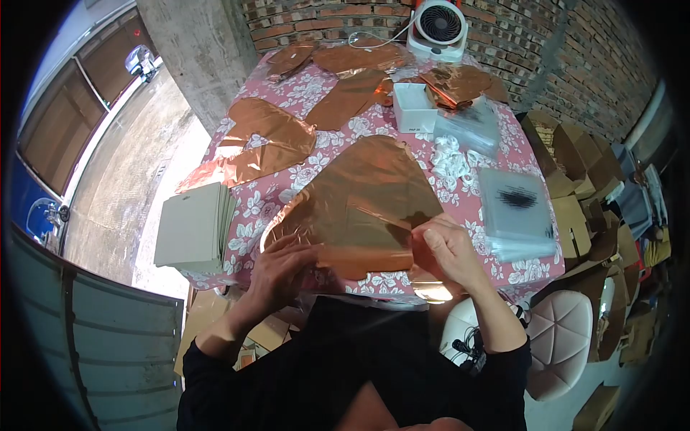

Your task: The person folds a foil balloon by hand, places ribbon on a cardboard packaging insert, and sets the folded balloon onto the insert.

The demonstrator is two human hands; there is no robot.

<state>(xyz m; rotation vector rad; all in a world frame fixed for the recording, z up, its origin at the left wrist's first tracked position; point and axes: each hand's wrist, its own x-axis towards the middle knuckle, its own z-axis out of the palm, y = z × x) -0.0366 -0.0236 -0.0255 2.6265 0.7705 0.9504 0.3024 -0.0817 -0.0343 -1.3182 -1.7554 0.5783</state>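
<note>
A large flat copper-coloured foil balloon (374,187) lies before me on the pink flowered tablecloth. Its near part is folded over into a band. My left hand (284,273) is at the left end of this fold, its fingers closed on the foil edge and partly hidden. At the right end, my right hand (447,248) grips the foil between curled fingers, thumb on top. Some foil hangs over the table's front edge below the right hand. To the left of my left hand stands a stack of grey cards (190,226).
More copper foil balloons (269,140) lie across the far side. A white box (415,108), white ribbon (451,161) and clear plastic bags (517,212) are on the right. A white fan (440,32) stands at the back. Cardboard boxes (575,158) and a stool (562,341) flank the right side.
</note>
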